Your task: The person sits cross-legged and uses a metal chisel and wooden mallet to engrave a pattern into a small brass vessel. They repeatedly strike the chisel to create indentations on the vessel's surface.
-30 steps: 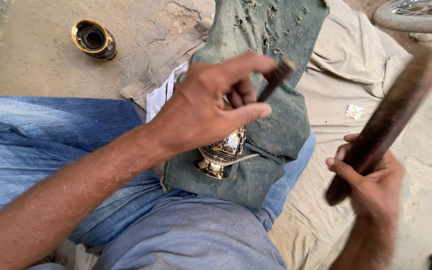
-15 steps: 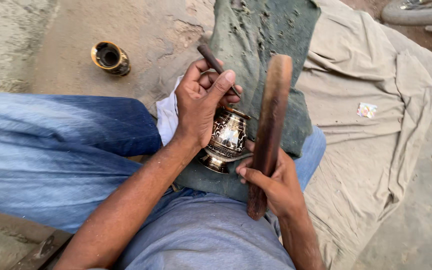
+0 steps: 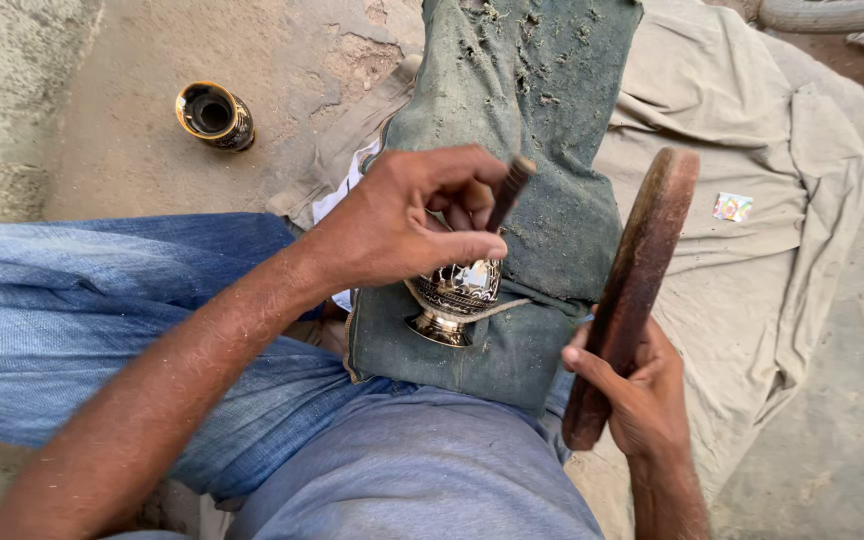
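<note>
My left hand [image 3: 407,215] pinches a short dark metal punch [image 3: 508,192] and sets it against a small engraved brass vase [image 3: 455,297]. The vase lies on its side on a dusty green cloth [image 3: 542,150] draped over my leg, its foot toward me. To the right, my right hand [image 3: 642,385] grips the lower end of a long brown wooden bat [image 3: 634,282], held nearly upright and lifted clear of the punch.
A second black and gold vase [image 3: 214,115] lies on the dirt ground at the upper left. A beige sheet [image 3: 752,260] covers the ground on the right with a small shiny sticker [image 3: 733,207] on it. My jeans-clad legs [image 3: 102,310] fill the foreground.
The wooden bat came down next to the punch half a second ago and has swung back out to the right. My left hand has stayed on the punch and vase.
</note>
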